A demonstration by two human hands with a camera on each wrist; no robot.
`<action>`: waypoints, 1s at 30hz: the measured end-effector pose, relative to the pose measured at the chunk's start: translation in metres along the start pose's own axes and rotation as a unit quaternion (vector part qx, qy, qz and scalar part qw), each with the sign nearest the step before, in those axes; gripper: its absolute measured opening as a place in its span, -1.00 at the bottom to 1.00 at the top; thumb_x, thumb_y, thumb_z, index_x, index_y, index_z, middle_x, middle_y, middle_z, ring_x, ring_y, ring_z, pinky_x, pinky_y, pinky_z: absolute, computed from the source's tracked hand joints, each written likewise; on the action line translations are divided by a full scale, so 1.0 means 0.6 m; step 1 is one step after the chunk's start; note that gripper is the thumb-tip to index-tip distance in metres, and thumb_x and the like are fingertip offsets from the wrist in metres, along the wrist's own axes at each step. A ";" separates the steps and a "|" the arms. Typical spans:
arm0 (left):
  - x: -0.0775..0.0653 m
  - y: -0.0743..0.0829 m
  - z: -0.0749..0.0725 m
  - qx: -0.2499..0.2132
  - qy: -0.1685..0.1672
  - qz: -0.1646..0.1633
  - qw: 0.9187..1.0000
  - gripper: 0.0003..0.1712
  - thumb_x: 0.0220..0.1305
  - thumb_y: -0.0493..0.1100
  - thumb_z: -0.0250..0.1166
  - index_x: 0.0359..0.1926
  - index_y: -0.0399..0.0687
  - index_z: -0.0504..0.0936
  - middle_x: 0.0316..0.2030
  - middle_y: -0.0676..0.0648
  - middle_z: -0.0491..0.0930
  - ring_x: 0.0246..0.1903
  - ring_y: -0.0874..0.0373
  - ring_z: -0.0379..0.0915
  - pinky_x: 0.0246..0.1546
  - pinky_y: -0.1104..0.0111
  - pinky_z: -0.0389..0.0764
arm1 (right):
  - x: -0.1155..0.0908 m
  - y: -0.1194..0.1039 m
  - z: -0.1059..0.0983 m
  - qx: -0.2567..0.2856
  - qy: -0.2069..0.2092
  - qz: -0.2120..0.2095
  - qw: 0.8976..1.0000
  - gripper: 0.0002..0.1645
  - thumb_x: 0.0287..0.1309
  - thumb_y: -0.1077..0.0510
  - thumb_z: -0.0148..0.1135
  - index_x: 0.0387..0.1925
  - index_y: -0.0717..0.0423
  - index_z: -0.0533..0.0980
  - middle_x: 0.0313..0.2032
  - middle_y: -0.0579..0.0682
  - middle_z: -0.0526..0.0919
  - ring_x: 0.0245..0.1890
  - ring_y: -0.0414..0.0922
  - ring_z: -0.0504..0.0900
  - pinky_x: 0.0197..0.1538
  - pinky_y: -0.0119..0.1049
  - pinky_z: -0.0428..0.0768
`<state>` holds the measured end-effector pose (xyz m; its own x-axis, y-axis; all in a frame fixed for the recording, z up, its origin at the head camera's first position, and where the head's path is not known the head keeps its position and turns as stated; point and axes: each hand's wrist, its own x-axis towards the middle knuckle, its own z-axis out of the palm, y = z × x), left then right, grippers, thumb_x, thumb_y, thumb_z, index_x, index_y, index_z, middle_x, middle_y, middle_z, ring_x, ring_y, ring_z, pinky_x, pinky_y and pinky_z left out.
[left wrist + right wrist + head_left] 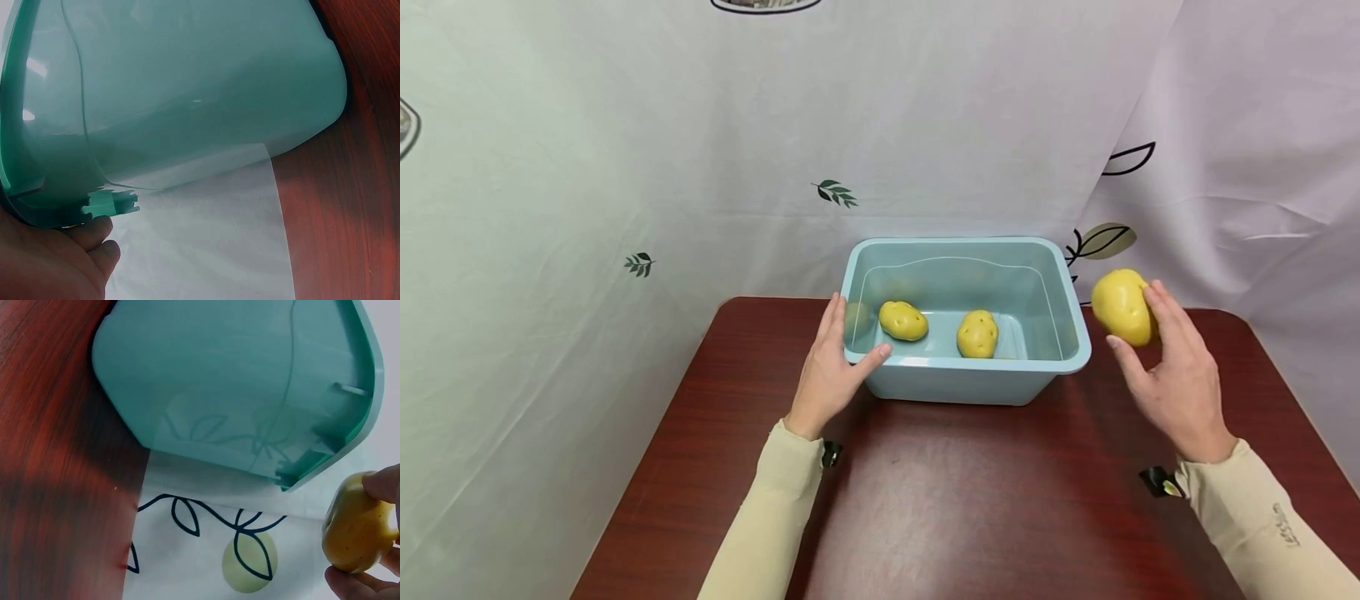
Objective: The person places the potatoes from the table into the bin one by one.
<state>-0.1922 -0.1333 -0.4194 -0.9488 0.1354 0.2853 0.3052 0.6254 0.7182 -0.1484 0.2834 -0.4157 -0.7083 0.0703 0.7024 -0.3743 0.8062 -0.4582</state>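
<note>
A light blue plastic bin [947,383] stands at the far edge of the table. Inside it, one yellow potato [902,322] lies toward the left and another potato [977,335] nearer the middle. My left hand [829,367] grips the bin's near left corner, thumb over the front rim and fingers along the left side; in the left wrist view its fingertips [103,250] show at the rim. To the right of the bin, my right hand [1180,383] holds a larger yellow potato [1122,307] between thumb and fingers, raised above the table and outside the bin.
The dark red-brown wooden table [940,500] has rounded far corners. A pale cloth backdrop [737,167] with leaf prints hangs close behind the table and bin, and along the left side.
</note>
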 end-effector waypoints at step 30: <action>-0.001 0.000 0.001 -0.002 -0.002 -0.002 1.000 0.20 0.22 0.45 0.25 0.60 -0.09 -0.04 0.59 0.07 -0.15 0.53 0.10 -0.09 0.40 0.00 0.19 | 0.023 -0.050 0.026 0.052 0.024 -0.059 0.997 -0.06 0.29 -0.39 0.15 0.36 0.27 0.41 0.36 0.18 0.43 0.35 0.15 0.41 0.42 -0.20 0.26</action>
<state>-0.1915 -0.1329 -0.4199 -0.9504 0.1353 0.2800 0.3013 0.6227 0.7221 -0.1559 0.2510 -0.4007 -0.6272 0.0082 0.7788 -0.5149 0.7459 -0.4225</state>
